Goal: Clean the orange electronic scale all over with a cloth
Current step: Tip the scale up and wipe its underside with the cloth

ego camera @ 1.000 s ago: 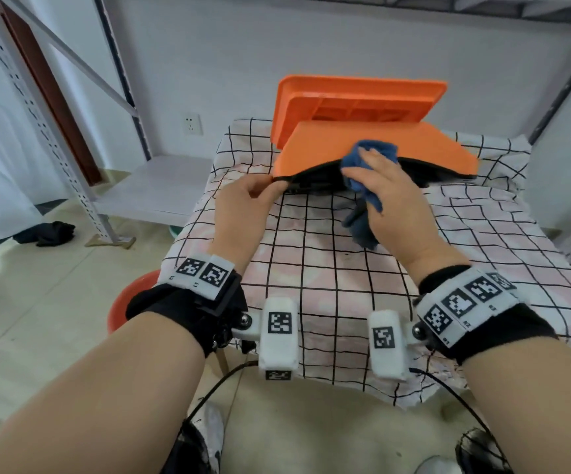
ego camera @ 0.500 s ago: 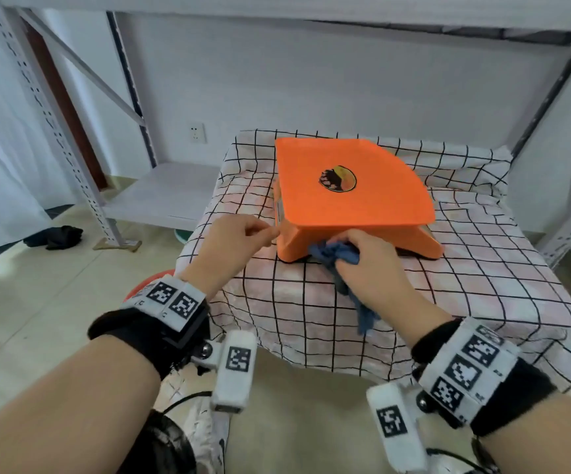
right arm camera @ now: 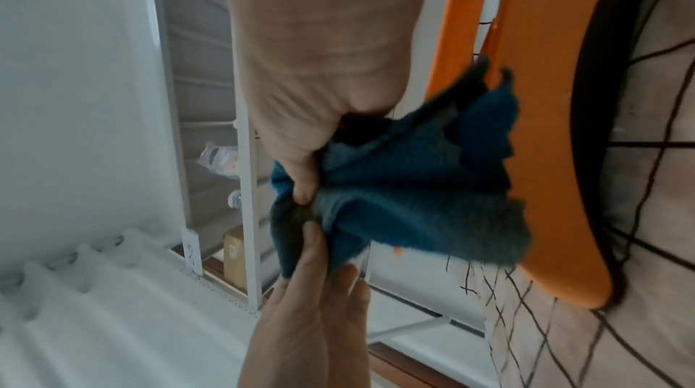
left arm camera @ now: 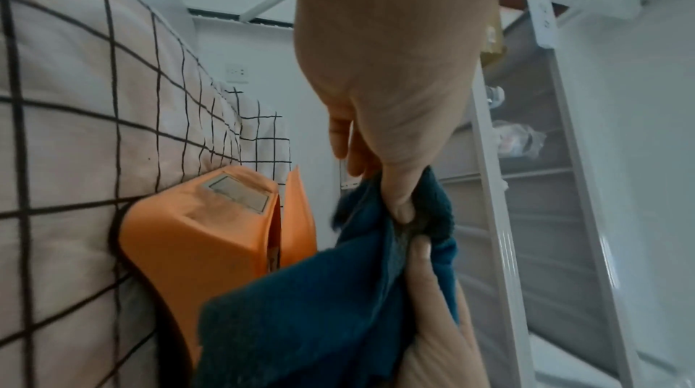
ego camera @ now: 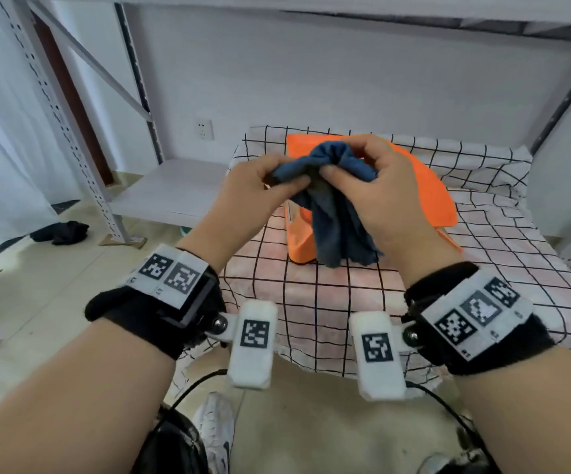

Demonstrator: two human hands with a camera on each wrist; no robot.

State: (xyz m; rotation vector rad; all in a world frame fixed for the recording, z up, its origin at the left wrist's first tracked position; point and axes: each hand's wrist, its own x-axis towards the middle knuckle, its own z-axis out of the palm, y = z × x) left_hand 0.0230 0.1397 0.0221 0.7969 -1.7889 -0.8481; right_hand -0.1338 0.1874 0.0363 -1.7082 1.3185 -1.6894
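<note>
The cloth [ego camera: 332, 206] is fuzzy, matt blue terry. The scale [ego camera: 427, 193] is smooth orange plastic with a dull sheen. Beneath it lies a soft checked fabric cover [ego camera: 503, 268]. The shelving [ego camera: 72, 107] looks like painted metal.

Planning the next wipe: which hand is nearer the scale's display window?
Left. The left hand holds the cloth on the side where the display window sits; the right hand is farther across the scale.
</note>
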